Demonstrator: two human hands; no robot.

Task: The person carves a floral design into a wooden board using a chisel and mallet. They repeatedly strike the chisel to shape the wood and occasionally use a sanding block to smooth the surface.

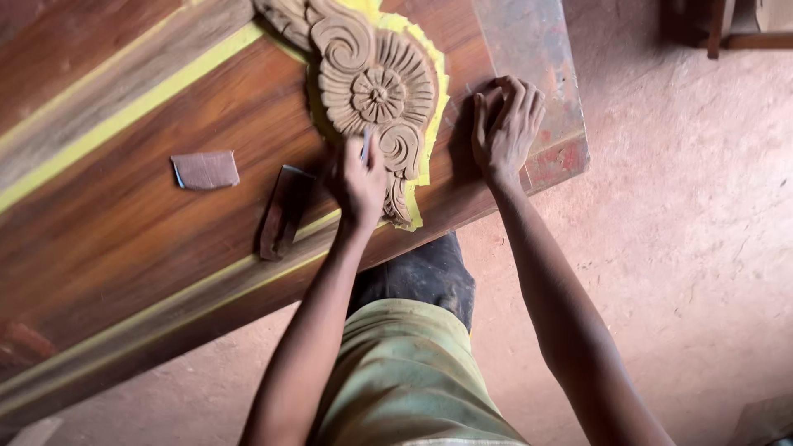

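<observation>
A carved wooden ornament [372, 83] with scrolls and a central rosette lies on a dark wooden panel [124, 223], ringed by yellow tape. My left hand [357, 177] pinches a small folded piece of sandpaper [366, 144] and presses it against the lower part of the carving. My right hand [505, 124] rests flat on the panel's right edge beside the carving, fingers bent and spread, holding nothing.
A loose piece of sandpaper [206, 169] and a dark folded strip [283, 211] lie on the panel left of my left hand. Yellow tape lines [124, 116] run along the panel. A reddish worn board [537, 74] lies under the panel's end. Dusty floor [686, 248] lies to the right.
</observation>
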